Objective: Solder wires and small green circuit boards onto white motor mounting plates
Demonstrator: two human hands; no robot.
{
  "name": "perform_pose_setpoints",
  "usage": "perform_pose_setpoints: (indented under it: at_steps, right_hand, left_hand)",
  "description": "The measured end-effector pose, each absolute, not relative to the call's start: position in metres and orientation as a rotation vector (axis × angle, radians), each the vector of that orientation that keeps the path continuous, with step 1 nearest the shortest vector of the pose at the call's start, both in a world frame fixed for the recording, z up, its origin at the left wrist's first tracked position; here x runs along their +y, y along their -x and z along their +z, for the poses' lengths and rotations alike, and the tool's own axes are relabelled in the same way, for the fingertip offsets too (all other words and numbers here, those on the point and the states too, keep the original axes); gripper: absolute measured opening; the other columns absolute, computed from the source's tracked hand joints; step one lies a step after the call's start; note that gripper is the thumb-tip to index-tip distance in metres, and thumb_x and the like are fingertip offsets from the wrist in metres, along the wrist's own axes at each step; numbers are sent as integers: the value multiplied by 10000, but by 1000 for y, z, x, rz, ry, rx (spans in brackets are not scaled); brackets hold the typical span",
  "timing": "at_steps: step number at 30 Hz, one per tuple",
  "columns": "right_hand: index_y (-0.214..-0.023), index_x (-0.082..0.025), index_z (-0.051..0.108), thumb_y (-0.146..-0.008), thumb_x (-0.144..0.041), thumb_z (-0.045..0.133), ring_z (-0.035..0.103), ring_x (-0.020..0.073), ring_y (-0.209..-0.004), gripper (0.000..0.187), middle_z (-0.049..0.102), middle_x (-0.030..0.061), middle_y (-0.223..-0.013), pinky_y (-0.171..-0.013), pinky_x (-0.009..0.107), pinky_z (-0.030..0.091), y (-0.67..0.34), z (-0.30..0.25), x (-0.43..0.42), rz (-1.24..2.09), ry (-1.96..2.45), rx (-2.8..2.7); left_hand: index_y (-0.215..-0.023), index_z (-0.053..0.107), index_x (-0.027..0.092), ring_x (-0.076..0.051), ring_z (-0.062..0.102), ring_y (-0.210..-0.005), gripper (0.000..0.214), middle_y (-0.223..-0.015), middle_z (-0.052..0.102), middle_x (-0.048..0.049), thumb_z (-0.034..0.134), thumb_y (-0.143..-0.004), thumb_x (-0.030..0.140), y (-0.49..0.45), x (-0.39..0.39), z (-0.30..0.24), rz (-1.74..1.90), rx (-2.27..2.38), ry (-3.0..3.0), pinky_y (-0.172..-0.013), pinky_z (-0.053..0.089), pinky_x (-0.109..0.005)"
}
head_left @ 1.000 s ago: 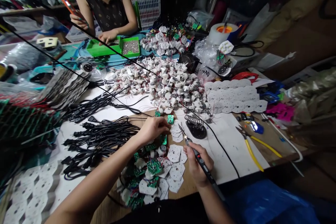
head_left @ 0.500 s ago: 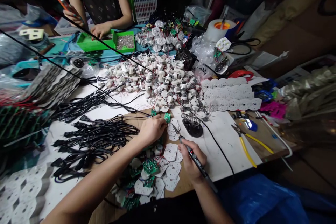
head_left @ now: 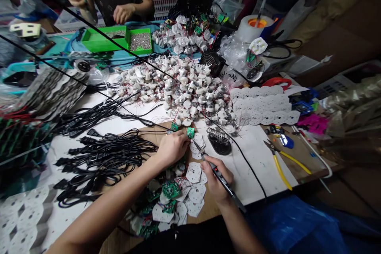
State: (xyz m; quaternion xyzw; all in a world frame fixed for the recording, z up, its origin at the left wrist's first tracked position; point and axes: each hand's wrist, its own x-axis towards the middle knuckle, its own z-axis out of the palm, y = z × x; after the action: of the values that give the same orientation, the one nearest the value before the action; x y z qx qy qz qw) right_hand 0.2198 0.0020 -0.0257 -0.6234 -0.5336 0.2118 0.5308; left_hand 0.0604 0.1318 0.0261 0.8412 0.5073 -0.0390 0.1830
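Note:
My left hand (head_left: 174, 147) is closed in a pinch, with a small green circuit board (head_left: 191, 132) at its fingertips; the exact grip is partly hidden. A second green board (head_left: 174, 127) lies just beyond the knuckles. In my right hand (head_left: 218, 178) is a soldering iron (head_left: 214, 168), held like a pen with its tip pointing up and left, close to the left fingertips. White lamp plates (head_left: 196, 193) lie below and between my hands, beside wired green boards (head_left: 171, 189). The black iron stand (head_left: 219, 145) with its coil is right of the tip.
A heap of white wired parts (head_left: 190, 87) fills the middle. Black power cords (head_left: 110, 154) lie left, yellow-handled cutters (head_left: 281, 166) right. White panels (head_left: 263, 105) are behind the cutters. Across the table, a person's hand (head_left: 123, 14) is near green trays (head_left: 139, 41).
The view has shifted slightly. The person opposite has drawn a hand back from the green tray. My hands and the soldering iron stay almost in place.

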Motion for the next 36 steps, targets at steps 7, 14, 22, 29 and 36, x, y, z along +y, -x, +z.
perform_pose_setpoints:
  at_steps: [7, 14, 22, 29, 36]
  right_hand:
    - [-1059, -204, 723, -964, -271, 632, 784, 188, -692, 147, 803, 44, -815, -590, 248, 640, -220, -28, 4, 515, 1502, -1288]
    - [-1051, -199, 720, -972, -265, 625, 785, 185, -704, 141, 800, 45, -814, -623, 248, 638, -219, -24, 5, 519, 1497, -1317]
    - [-1058, -212, 724, -954, -232, 657, 783, 179, -746, 125, 804, 44, -885, -742, 274, 647, -219, -26, 3, 478, 1527, -1370]
    - [-1080, -198, 720, -971, -239, 624, 789, 190, -725, 151, 805, 50, -851, -653, 266, 652, -220, -25, 1, 522, 1502, -1290]
    - [-1056, -196, 724, -968, -244, 622, 788, 187, -708, 144, 805, 47, -843, -613, 251, 644, -220, -23, -1, 496, 1500, -1309]
  left_hand:
    - [-965, 751, 207, -222, 694, -849, 296, -951, 708, -65, 472, -988, 303, -60, 131, 22, -96, 1447, -2377, -631, 413, -300]
    - [-957, 752, 203, -224, 692, -834, 283, -956, 713, -76, 482, -973, 288, -59, 131, 18, -75, 1442, -2389, -626, 425, -303]
    - [-966, 757, 196, -225, 694, -824, 289, -970, 721, -83, 480, -964, 277, -60, 131, 19, -78, 1456, -2360, -641, 439, -312]
    - [-945, 750, 189, -230, 690, -823, 295, -952, 716, -85, 469, -960, 279, -61, 131, 18, -97, 1467, -2391, -629, 432, -315]
    - [-909, 745, 187, -217, 677, -810, 276, -920, 700, -83, 475, -938, 235, -62, 132, 18, -102, 1482, -2379, -634, 429, -297]
